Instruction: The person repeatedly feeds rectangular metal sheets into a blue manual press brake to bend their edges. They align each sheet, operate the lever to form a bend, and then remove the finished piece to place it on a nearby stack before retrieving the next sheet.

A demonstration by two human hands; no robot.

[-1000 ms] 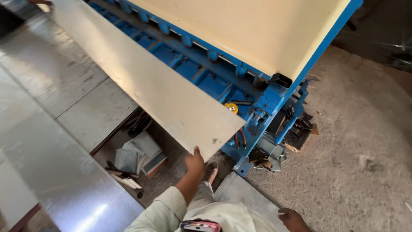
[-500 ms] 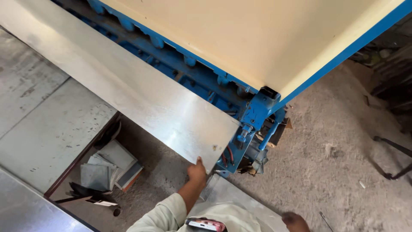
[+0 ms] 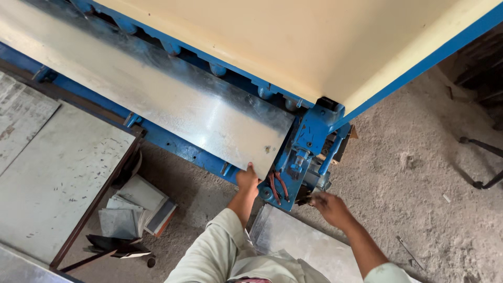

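The metal sheet (image 3: 157, 99) lies flat on the bed of the blue machine (image 3: 309, 141), under its cream top. The left hand (image 3: 247, 179) presses on the sheet's near corner, thumb on top; its fingers are hidden under the edge, so how far they curl cannot be told. The right hand (image 3: 330, 207) is half open and blurred, close to the machine's end by the red cables (image 3: 277, 186), holding nothing. Below the table (image 3: 57, 178), folded metal pieces (image 3: 133, 209) lie on the floor.
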